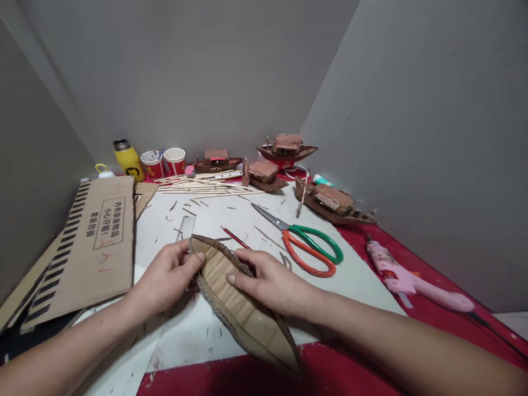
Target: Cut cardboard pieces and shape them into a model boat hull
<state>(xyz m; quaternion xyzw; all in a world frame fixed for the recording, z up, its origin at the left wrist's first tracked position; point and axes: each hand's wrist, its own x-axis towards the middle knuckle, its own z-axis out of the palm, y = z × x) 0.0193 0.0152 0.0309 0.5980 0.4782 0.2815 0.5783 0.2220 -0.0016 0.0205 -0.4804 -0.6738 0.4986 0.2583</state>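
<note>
A boat-shaped piece of brown cardboard (241, 300), pointed at both ends with raised edges, is held at a slant above the white sheet. My left hand (167, 275) pinches its upper left tip, thumb on the inner face. My right hand (272, 280) grips its right edge, with the thumb inside and the fingers partly hidden behind the rim. Just beyond the hands lie a red and black pencil (235, 237) and a clear ruler (185, 228), partly covered. Scissors (299, 236) with green and orange handles rest to the right, blades open.
Printed cardboard (107, 242) lies left. Wooden sticks (202, 186), a yellow bottle (129, 160), paper cups (174, 161) and several model boats (330, 202) stand along the back. A pink glue gun (412, 280) with a black cord rests right on the red tabletop (198, 379).
</note>
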